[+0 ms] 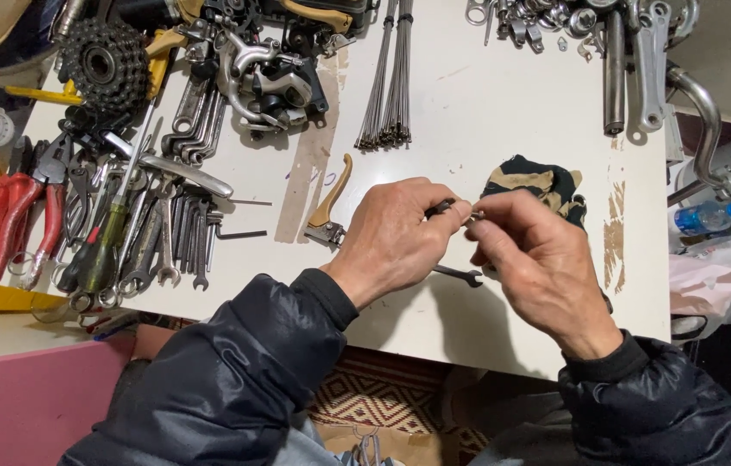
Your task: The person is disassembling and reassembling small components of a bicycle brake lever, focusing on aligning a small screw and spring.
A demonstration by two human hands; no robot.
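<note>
Both hands pinch a small dark metal part (445, 207) above the white table (504, 103): left hand (396, 237) closed around it, right hand (538, 255) gripping its tip. A camouflage rag (538, 183) lies just behind. At the right edge sit a blue-capped bottle (711, 214) and clear plastic bag (719, 276); spanners (184, 233) and red pliers (16, 211) lie at the left.

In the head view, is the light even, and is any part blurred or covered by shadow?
Head view: the light is soft and even on the white table; only faint shadows lie under the left hand and right hand; the small dark part pinched between them is slightly blurred; the spokes look sharp.
</note>
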